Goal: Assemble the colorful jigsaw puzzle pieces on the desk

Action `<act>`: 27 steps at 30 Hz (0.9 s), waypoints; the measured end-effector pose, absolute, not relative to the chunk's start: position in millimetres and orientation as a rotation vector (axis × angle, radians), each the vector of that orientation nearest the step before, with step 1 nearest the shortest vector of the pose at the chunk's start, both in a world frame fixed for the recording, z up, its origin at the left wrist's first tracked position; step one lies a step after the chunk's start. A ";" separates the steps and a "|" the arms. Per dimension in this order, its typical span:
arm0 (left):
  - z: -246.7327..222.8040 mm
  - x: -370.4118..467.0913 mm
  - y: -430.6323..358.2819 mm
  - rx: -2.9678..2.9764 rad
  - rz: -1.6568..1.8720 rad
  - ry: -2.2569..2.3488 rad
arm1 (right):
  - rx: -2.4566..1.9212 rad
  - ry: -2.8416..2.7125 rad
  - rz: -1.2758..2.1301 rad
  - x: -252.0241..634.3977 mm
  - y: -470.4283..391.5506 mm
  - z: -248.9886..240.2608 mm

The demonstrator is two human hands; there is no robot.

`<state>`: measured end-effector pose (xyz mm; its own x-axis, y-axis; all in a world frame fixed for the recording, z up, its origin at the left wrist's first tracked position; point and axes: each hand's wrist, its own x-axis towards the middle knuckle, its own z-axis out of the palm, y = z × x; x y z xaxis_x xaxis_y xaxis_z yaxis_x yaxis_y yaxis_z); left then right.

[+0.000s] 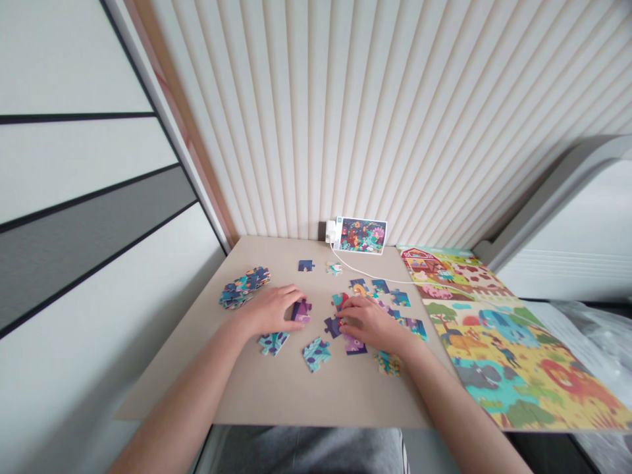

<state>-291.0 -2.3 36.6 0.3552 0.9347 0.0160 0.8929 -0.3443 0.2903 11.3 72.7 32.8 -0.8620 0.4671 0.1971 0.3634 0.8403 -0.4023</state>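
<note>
My left hand (277, 308) closes its thumb and fingers around the edges of a purple puzzle piece (302, 312) on the table. To the right, my right hand (368, 318) bends its fingers over a red and teal puzzle piece (340, 300), hiding part of it. Beside those fingertips lie a dark purple puzzle piece (332, 327) and a purple piece with a dark edge (355, 346). Nearer my body are two teal leafy pieces, one by my left wrist (273, 342) and another puzzle piece (316, 354) between my arms.
A heap of puzzle pieces (244, 288) sits at left; several more pieces (399, 298) lie right of my right hand. A picture card (363, 236) leans at the back near a white charger (330, 232), whose cable (375, 275) crosses the table. Illustrated boards (513, 355) cover the right side.
</note>
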 end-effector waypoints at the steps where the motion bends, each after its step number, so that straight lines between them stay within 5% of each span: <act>1: 36.4 -290.8 -2.4 2.382 0.263 1.641 | -0.635 -2.732 0.515 12.3 73.4 32.8; 27: 30.5 -292.8 -2.8 2.392 0.289 1.595 | -0.543 -2.685 0.674 11.5 79.2 26.6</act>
